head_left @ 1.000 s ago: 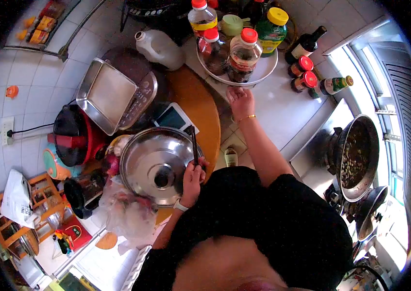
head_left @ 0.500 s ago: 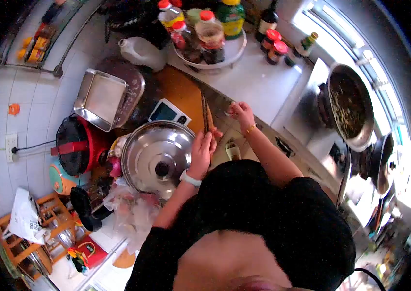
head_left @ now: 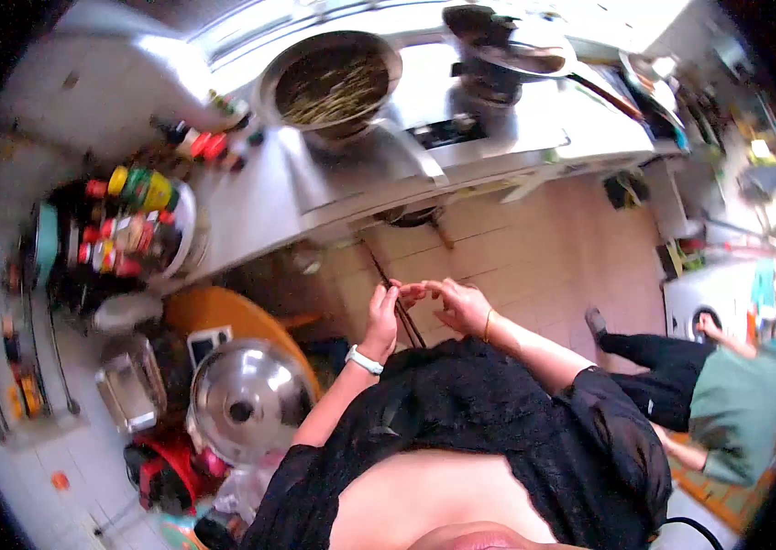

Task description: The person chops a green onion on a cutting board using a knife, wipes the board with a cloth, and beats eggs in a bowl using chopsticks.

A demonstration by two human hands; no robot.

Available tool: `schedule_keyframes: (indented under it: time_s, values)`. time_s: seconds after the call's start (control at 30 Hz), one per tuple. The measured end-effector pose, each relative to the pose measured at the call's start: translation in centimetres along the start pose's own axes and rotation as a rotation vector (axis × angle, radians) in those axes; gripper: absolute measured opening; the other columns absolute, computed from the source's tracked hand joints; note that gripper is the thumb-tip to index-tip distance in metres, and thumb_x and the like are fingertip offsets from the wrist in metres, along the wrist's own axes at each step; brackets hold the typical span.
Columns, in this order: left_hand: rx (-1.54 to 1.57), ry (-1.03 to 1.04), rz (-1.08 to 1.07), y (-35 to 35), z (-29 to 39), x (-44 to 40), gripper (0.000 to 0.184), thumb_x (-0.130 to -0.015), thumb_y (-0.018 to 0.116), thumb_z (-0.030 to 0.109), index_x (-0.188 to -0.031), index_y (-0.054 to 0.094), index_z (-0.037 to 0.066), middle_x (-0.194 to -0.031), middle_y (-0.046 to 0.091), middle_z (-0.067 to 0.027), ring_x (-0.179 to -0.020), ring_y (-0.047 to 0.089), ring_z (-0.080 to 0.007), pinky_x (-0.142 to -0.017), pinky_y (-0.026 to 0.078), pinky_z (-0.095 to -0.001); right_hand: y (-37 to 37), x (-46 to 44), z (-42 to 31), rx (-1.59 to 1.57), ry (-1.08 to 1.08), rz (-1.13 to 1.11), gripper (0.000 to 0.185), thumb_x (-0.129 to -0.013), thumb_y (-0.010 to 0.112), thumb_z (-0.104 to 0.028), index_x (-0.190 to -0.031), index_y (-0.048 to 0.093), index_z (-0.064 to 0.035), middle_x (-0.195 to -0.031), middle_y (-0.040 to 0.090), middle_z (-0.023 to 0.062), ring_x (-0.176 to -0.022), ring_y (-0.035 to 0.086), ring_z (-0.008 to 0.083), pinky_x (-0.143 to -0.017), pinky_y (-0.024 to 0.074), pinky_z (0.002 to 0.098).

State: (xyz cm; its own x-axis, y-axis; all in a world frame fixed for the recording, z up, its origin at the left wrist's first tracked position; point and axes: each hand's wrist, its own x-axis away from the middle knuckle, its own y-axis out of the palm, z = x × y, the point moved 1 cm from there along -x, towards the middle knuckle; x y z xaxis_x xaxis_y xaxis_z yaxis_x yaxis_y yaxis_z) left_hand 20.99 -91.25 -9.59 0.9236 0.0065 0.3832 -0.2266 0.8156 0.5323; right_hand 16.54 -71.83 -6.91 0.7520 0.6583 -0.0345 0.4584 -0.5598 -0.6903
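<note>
A pair of dark chopsticks (head_left: 409, 327) is held in my left hand (head_left: 386, 316), which is closed round them in front of my body. My right hand (head_left: 461, 308) is just beside it, fingers partly bent, the fingertips near those of the left hand; nothing shows in it. Beyond my hands, a large wok (head_left: 331, 81) with dark green food rests on the stove by the window. To the left of my left hand, a round steel lid (head_left: 252, 401) lies by the wooden table (head_left: 223, 310).
A tray (head_left: 188, 229) with several bottles stands on the counter at the left. A pan (head_left: 534, 60) is at the back right of the stove. Another person (head_left: 741, 403) in a green top is at the right. A metal tray (head_left: 127, 385) is at the lower left.
The view has swung right towards the stove, and another person has come into view. My left hand still has the chopsticks, and my hands have come close together.
</note>
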Motion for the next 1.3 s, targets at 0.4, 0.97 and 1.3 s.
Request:
schedule_keyframes:
  time_s: [0.4, 0.97, 1.3]
  values:
    - [0.269, -0.512, -0.399, 36.0, -14.6, -10.6, 0.032, -0.104, 0.036, 0.024, -0.109, 0.055, -0.002, -0.133, 0.056, -0.0201, -0.123, 0.053, -0.0272, -0.106, 0.042, -0.0390, -23.7, 16.4, 15.4, 0.196, -0.169, 0.612, 0.022, -0.078, 0.070, -0.014, -0.099, 0.062, -0.0106, -0.092, 0.063, 0.0083, -0.074, 0.066, 0.0273, -0.061, 0.0549, 0.0363]
    - [-0.198, -0.413, -0.230, 41.2, -16.6, -28.5, 0.031, -0.104, 0.042, 0.025, -0.127, 0.047, 0.005, -0.124, 0.062, -0.0143, -0.117, 0.058, -0.0210, -0.099, 0.046, -0.0349, -50.2, 12.4, 37.1, -0.637, 0.256, 0.988, 0.020, -0.099, 0.056, -0.019, -0.098, 0.068, -0.0037, -0.071, 0.062, 0.0003, -0.055, 0.051, 0.0036, -0.049, 0.0411, 0.0180]
    - [-0.242, -0.190, -0.251, 50.1, -15.6, -41.4, 0.036, -0.100, 0.052, 0.025, -0.129, 0.047, 0.004, -0.121, 0.064, -0.0123, -0.110, 0.062, -0.0189, -0.094, 0.050, -0.0311, -58.2, -3.7, 46.3, -0.579, 0.269, 0.899, 0.020, -0.094, 0.066, -0.020, -0.104, 0.074, -0.0056, -0.072, 0.066, -0.0029, -0.054, 0.050, 0.0014, -0.049, 0.0397, 0.0184]
